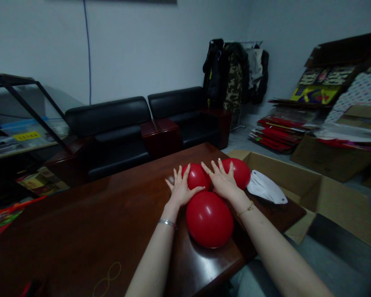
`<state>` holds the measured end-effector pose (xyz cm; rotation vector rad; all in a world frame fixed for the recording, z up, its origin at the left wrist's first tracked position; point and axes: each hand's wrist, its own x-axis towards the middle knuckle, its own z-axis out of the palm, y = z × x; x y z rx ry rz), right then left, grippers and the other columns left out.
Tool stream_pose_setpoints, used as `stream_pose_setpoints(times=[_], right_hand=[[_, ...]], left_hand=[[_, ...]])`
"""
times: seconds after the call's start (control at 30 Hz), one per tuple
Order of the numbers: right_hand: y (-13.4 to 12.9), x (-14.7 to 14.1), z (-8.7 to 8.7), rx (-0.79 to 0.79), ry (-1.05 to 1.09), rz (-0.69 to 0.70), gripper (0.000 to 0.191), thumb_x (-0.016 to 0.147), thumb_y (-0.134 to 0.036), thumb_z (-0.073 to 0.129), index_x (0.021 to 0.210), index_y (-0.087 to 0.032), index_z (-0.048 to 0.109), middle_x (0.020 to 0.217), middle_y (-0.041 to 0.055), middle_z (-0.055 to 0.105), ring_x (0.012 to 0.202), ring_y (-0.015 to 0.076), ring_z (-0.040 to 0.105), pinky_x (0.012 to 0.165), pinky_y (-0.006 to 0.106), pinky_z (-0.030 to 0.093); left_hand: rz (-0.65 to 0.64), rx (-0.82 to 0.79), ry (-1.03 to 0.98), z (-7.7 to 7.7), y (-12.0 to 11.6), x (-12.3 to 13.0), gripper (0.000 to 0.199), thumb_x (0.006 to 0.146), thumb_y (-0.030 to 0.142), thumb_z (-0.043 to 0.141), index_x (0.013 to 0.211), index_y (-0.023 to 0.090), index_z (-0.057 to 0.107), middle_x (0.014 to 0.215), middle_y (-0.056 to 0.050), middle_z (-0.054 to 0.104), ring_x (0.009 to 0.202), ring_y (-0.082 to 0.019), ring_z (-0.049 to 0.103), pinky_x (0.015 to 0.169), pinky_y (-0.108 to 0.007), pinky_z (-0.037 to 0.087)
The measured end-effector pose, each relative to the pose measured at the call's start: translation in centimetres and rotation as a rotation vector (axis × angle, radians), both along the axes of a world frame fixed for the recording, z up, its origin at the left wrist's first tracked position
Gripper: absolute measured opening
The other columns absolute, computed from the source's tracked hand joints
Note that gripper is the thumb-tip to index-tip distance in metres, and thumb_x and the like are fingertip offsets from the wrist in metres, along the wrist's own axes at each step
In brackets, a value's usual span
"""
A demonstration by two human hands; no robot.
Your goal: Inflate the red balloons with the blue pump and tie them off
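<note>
Three red balloons lie bunched together on the brown wooden table (126, 206). My left hand (181, 187) rests with fingers spread against the left side of the far middle balloon (198, 176). Spread over the right-hand balloon (239, 172) are the fingers of my right hand (222, 179), whose index fingertip is beside the middle one. The nearest balloon (209, 219) sits between my wrists, close below both hands. Parts of the two farther balloons are hidden behind my fingers. Neither hand is closed around anything.
A white cloth-like item (267, 187) lies at the table's right edge, beside an open cardboard box (334, 202). Yellowish loops (106, 278) lie on the near left of the table. Black sofas (117, 136) stand behind it, with a clothes rack and stacked goods farther right.
</note>
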<state>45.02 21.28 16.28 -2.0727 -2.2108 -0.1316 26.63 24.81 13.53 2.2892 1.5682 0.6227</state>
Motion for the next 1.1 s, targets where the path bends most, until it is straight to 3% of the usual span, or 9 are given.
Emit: stream_pose_setpoints(times=[1.1], right_hand=[[-0.63, 0.06, 0.58, 0.002, 0.007, -0.011, 0.087, 0.087, -0.014, 0.053, 0.154, -0.035, 0.003, 0.163, 0.0159, 0.014, 0.149, 0.0393, -0.001, 0.112, 0.072, 0.009]], left_hand=[[0.028, 0.058, 0.041, 0.57, -0.33, -0.65, 0.104, 0.072, 0.074, 0.063, 0.155, 0.039, 0.01, 0.166, -0.01, 0.001, 0.149, -0.042, -0.008, 0.107, -0.079, 0.003]])
